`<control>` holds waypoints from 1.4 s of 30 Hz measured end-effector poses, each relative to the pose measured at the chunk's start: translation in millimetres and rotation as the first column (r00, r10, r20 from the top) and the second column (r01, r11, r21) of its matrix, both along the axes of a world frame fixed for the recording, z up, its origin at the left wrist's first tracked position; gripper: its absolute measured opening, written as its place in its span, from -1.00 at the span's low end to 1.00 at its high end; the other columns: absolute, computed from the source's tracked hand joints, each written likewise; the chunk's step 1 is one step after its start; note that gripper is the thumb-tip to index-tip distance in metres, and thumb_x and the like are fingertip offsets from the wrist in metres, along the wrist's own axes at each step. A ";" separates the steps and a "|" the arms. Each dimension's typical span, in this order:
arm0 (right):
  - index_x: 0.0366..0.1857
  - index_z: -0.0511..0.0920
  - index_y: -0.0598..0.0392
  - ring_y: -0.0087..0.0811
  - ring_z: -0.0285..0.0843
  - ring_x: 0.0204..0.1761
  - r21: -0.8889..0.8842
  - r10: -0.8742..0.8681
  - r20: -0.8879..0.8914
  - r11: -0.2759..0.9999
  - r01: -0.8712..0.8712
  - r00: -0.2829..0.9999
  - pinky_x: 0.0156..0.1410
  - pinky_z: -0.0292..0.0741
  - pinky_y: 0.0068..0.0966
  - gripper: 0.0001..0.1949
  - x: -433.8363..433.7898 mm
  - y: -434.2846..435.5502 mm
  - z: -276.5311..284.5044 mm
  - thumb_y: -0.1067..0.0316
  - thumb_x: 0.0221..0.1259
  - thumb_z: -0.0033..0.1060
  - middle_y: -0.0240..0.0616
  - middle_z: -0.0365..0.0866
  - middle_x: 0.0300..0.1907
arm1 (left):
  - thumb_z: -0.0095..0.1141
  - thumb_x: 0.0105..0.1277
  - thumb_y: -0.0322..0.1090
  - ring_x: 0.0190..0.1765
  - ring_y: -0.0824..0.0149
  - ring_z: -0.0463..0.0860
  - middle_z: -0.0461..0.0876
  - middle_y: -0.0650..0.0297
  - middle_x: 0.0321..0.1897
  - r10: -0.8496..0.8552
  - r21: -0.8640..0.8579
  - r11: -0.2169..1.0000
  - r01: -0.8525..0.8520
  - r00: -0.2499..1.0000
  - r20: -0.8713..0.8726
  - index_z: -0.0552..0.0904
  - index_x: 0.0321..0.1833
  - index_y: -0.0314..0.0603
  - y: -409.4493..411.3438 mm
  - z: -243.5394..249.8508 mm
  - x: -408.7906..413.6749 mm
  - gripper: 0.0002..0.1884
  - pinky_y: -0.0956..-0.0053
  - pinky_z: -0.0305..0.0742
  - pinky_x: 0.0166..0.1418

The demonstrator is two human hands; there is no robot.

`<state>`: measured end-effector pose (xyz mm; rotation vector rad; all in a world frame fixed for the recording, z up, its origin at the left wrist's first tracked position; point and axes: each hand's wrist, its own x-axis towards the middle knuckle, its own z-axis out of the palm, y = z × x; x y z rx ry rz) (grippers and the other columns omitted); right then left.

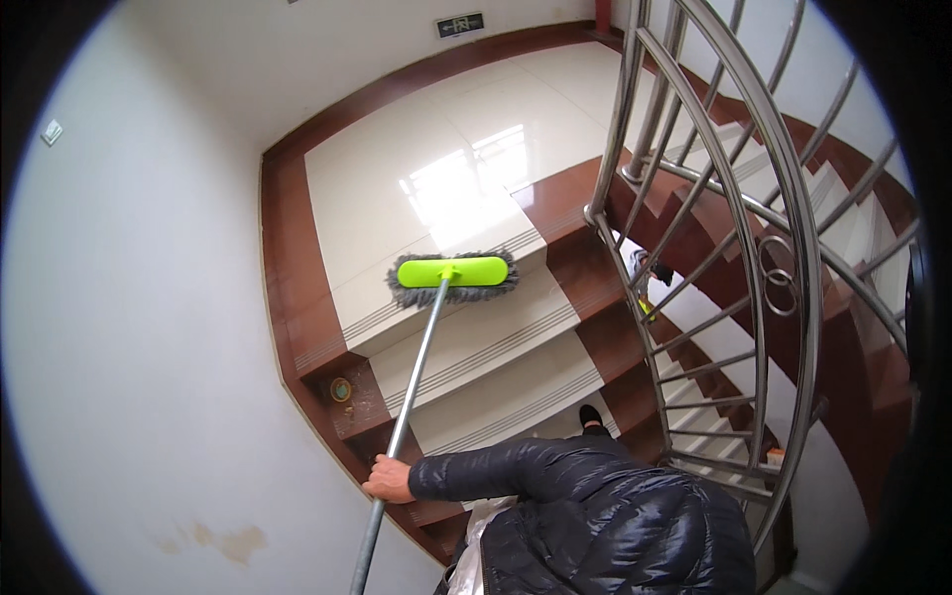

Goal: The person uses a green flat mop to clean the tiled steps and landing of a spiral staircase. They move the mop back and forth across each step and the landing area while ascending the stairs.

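My right hand (390, 478), at the end of a black quilted jacket sleeve, is closed around the metal pole (420, 357) of a mop. The pole runs up from the bottom edge to a bright green mop head (452, 272) with a grey shaggy pad. That head is over the striped edge of a cream tiled landing (387, 178); whether it touches the tiles I cannot tell. My left hand is out of view. A black shoe (590, 416) shows on the steps beyond my sleeve. Whitish, partly see-through material (476, 528) lies against the jacket front.
Cream and red-brown steps (476, 357) adjoin the landing. A white wall (149, 297) stands at left, a stainless steel railing (807, 297) at right. Through its bars, another person (654, 269) is visible beside something yellow-green (647, 309). A small round object (341, 390) rests on a step's left end.
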<state>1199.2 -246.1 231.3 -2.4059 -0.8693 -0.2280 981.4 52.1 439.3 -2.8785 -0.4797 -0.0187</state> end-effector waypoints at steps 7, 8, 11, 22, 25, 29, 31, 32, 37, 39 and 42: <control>-0.56 0.49 -0.10 -0.29 0.58 -0.42 -0.061 -0.147 -0.054 0.988 0.143 0.988 -0.17 0.28 -0.32 -0.90 29.7 0.6 4.5 0.27 0.02 0.21 -0.36 0.56 -0.61 | 0.27 0.00 -0.02 -0.46 -0.13 0.58 0.63 0.05 -0.56 -0.158 0.018 0.987 0.158 0.987 0.017 0.69 -0.46 0.01 19.2 -9.1 74.3 -0.76 -0.01 0.40 -0.42; -0.58 0.55 -0.11 -0.27 0.67 -0.38 -0.052 -0.195 -0.054 0.980 0.192 0.979 -0.17 0.33 -0.31 -0.91 35.8 -9.2 -7.1 0.25 0.01 0.22 -0.29 0.63 -0.55 | 0.27 0.00 -0.03 -0.46 -0.14 0.58 0.63 0.05 -0.56 -0.159 -0.003 0.987 0.159 0.987 0.004 0.69 -0.46 0.01 7.9 -13.7 86.3 -0.77 -0.01 0.40 -0.41; -0.53 0.60 -0.08 -0.22 0.69 -0.32 -0.172 -0.275 -0.168 0.954 0.247 0.947 -0.02 0.41 -0.25 -0.95 41.2 -63.2 11.2 0.30 -0.09 0.29 -0.25 0.66 -0.51 | 0.26 -0.01 -0.07 -0.46 -0.13 0.59 0.64 0.04 -0.54 -0.203 -0.073 0.977 0.201 0.979 -0.018 0.68 -0.46 0.00 -30.5 -24.4 117.4 -0.80 -0.01 0.41 -0.41; -0.53 0.56 -0.04 -0.20 0.57 -0.21 -0.195 -0.555 0.031 0.812 0.550 0.831 0.06 0.39 -0.24 -0.88 21.0 -210.3 -57.8 0.30 -0.14 0.34 -0.29 0.59 -0.47 | 0.26 -0.14 -0.34 -0.53 -0.10 0.51 0.49 0.04 -0.68 -0.433 -0.104 0.891 0.441 0.897 0.094 0.43 -0.65 -0.14 -116.3 -56.5 134.4 -0.79 0.06 0.28 -0.45; -0.56 0.61 -0.08 -0.26 0.62 -0.25 -0.217 -0.460 -0.044 0.871 0.441 0.887 -0.01 0.41 -0.28 -0.85 4.0 -153.6 -68.8 0.15 -0.03 0.34 -0.31 0.66 -0.51 | 0.29 -0.14 -0.29 -0.54 -0.17 0.49 0.49 0.01 -0.69 -0.356 -0.070 0.930 0.361 0.932 0.071 0.48 -0.63 -0.12 -64.3 -62.2 98.5 -0.79 0.00 0.28 -0.48; -0.50 0.54 -0.06 -0.29 0.61 -0.27 -0.191 -0.295 -0.081 0.942 0.276 0.952 -0.06 0.38 -0.30 -0.86 -22.8 -84.8 -51.9 0.20 0.02 0.28 -0.33 0.64 -0.49 | 0.26 -0.06 -0.16 -0.48 -0.12 0.59 0.62 0.05 -0.59 -0.237 -0.048 0.971 0.235 0.971 -0.042 0.67 -0.41 0.00 9.6 -53.1 47.3 -0.82 -0.02 0.41 -0.42; -0.48 0.51 -0.04 -0.29 0.60 -0.29 -0.159 -0.236 -0.078 0.962 0.221 0.969 -0.09 0.36 -0.31 -0.86 -36.1 -66.2 -48.0 0.21 0.06 0.25 -0.32 0.63 -0.48 | 0.26 -0.08 -0.18 -0.49 -0.11 0.59 0.62 0.05 -0.59 -0.198 0.036 0.979 0.199 0.979 -0.038 0.67 -0.41 0.01 24.3 -38.7 35.3 -0.82 -0.02 0.40 -0.43; -0.49 0.50 -0.05 -0.29 0.59 -0.30 -0.119 -0.239 -0.066 0.966 0.230 0.969 -0.11 0.36 -0.31 -0.85 -44.7 -57.8 -50.7 0.20 0.09 0.24 -0.33 0.61 -0.49 | 0.27 -0.09 -0.18 -0.48 -0.10 0.60 0.62 0.05 -0.58 -0.183 0.058 0.981 0.187 0.981 -0.069 0.68 -0.40 0.02 30.7 -33.5 32.5 -0.82 -0.01 0.41 -0.42; -0.45 0.50 -0.04 -0.27 0.62 -0.29 -0.062 -0.205 -0.202 0.979 0.196 0.958 -0.10 0.36 -0.31 -0.88 -75.9 -61.6 -61.7 0.23 0.11 0.22 -0.34 0.61 -0.50 | 0.27 -0.12 -0.21 -0.43 -0.08 0.61 0.64 0.06 -0.55 -0.228 0.131 0.962 0.239 0.969 -0.096 0.71 -0.37 0.06 29.3 -16.9 39.1 -0.80 0.00 0.42 -0.38; -0.43 0.52 -0.01 -0.20 0.64 -0.26 -0.188 -0.245 -0.314 0.963 0.193 0.917 -0.10 0.41 -0.22 -0.91 -81.2 -84.0 -77.9 0.37 -0.05 0.21 -0.30 0.63 -0.48 | 0.22 -0.20 -0.39 -0.54 -0.17 0.48 0.49 0.02 -0.70 -0.270 0.050 0.961 0.272 0.962 -0.041 0.48 -0.63 -0.12 1.0 -29.0 59.8 -0.86 0.01 0.23 -0.46; -0.44 0.58 -0.04 -0.16 0.63 -0.27 -0.194 -0.348 -0.326 0.935 0.298 0.879 -0.11 0.40 -0.17 -0.89 -94.7 -139.1 -107.7 0.36 -0.11 0.28 -0.26 0.63 -0.48 | 0.17 -0.23 -0.44 -0.51 -0.10 0.49 0.50 0.07 -0.69 -0.393 0.013 0.918 0.397 0.914 -0.099 0.45 -0.65 -0.13 -66.5 -40.4 95.4 -0.87 0.11 0.25 -0.35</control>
